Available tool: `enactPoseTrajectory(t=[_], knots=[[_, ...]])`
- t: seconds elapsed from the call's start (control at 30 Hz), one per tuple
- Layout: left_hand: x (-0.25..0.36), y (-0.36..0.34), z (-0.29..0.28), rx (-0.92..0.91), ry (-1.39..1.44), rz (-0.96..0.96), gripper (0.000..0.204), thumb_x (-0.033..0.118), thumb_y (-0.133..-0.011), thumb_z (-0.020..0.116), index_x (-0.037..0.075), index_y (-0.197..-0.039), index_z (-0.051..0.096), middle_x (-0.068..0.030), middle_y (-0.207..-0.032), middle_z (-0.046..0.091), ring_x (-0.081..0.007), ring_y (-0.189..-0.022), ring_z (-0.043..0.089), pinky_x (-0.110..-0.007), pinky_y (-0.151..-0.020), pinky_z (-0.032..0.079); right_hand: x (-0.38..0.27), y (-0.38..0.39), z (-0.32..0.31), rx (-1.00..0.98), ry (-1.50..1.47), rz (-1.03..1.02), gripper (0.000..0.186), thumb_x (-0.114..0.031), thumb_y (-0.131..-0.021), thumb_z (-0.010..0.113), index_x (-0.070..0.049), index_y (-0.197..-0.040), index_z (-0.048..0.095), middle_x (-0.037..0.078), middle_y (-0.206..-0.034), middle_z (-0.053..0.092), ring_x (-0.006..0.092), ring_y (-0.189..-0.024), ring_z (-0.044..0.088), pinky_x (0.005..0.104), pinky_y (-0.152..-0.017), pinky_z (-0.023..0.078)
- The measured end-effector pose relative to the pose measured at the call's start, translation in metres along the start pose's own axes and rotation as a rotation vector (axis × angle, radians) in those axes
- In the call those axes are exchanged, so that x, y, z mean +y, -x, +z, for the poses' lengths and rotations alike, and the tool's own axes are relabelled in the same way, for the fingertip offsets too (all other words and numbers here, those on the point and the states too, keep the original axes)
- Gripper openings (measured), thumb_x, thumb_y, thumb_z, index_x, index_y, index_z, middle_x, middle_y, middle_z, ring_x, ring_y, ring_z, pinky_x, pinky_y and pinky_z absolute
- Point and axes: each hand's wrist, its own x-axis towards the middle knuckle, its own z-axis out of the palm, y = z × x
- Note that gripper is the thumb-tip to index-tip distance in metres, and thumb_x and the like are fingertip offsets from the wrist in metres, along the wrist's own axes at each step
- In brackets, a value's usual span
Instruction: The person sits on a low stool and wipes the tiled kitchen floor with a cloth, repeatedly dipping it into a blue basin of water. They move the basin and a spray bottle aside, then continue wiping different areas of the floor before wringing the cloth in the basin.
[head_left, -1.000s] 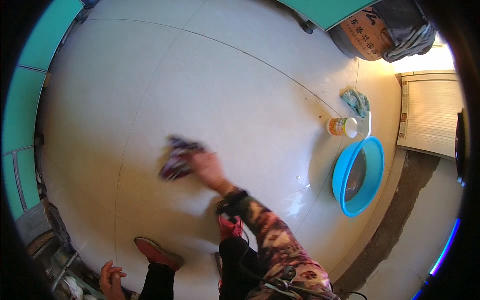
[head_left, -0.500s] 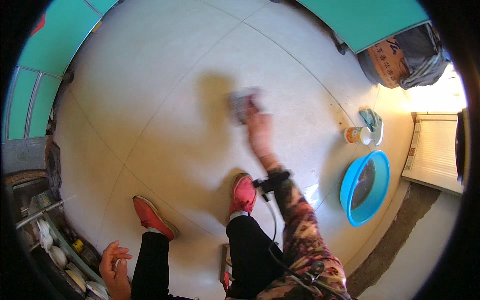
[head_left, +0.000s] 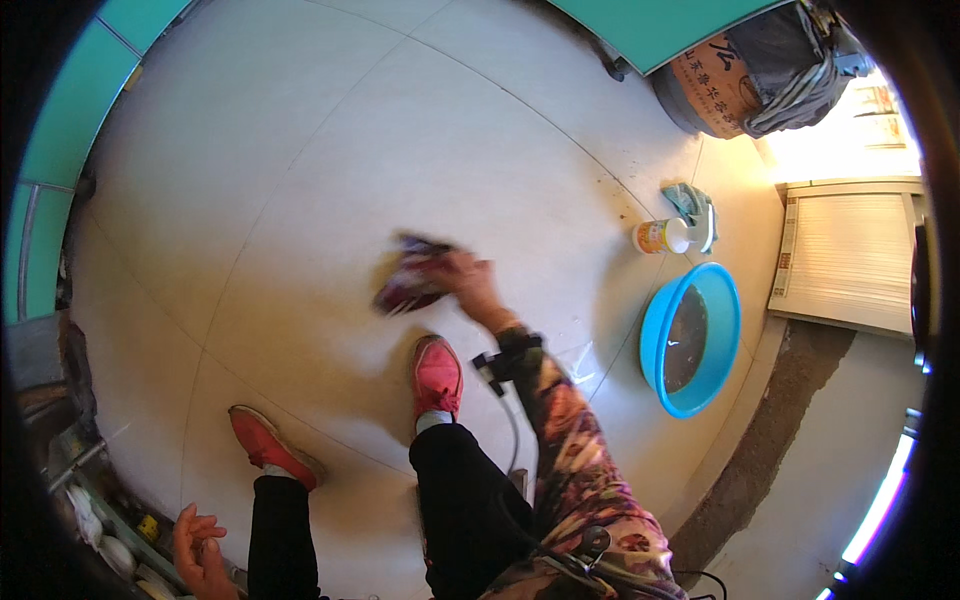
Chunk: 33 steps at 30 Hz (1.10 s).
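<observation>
My right hand point(head_left: 468, 285) is closed on a dark red and purplish cloth point(head_left: 412, 276), slightly blurred, which is low over the pale tiled floor point(head_left: 330, 190) just beyond my right shoe. Whether all of the cloth touches the tiles I cannot tell. Down at the lower left, my left hand point(head_left: 203, 552) hangs beside my left leg, empty, its fingers loosely bent and apart.
To the right stands a blue basin point(head_left: 650, 350) holding murky water. Beyond it are a white bottle with an orange label point(head_left: 660, 236) and a teal cloth point(head_left: 686, 203). Green cabinets point(head_left: 660, 25) and a dark sack point(head_left: 790, 70) border the floor. My red shoes point(head_left: 437, 375) stand apart.
My right hand has drawn the cloth across the floor toward my feet. The whole view has shifted, so the basin and bottle appear further left and up. My left hand stays by my leg.
</observation>
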Motion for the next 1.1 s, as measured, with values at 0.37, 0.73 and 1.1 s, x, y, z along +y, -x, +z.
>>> enactPoseTrajectory(t=[0.37,0.73,1.1], knots=[[-0.017,0.042,-0.029,0.083,0.033,0.199,0.041,0.016,-0.093,0.053,0.0,-0.131,0.052,-0.0112,-0.103,0.064,-0.0178,-0.088,0.06,-0.034,-0.084,0.047,0.035,0.207,0.0,0.166,0.136,0.817,0.046,-0.017,-0.09,0.054,-0.03,-0.134,0.054,0.012,-0.135,0.048,0.0356,-0.123,0.045,0.049,-0.099,0.038],[-0.03,0.05,-0.027,0.129,0.108,0.282,0.035,0.013,-0.095,0.052,0.001,-0.128,0.057,-0.0087,-0.1,0.063,-0.0157,-0.085,0.059,-0.029,-0.08,0.046,-0.123,0.293,-0.007,-0.275,0.064,-0.106,0.057,-0.008,-0.081,0.055,-0.033,-0.133,0.054,0.011,-0.131,0.045,0.0369,-0.115,0.047,0.0509,-0.082,0.046],[-0.034,0.103,-0.065,0.315,0.217,0.226,0.033,0.01,-0.093,0.055,-0.001,-0.124,0.058,-0.0096,-0.1,0.065,-0.0153,-0.086,0.061,-0.029,-0.082,0.048,0.012,0.308,-0.007,0.129,0.033,1.189,0.06,-0.03,-0.086,0.062,-0.026,-0.142,0.043,0.02,-0.139,0.035,0.0532,-0.111,0.043,0.0573,-0.092,0.042]])
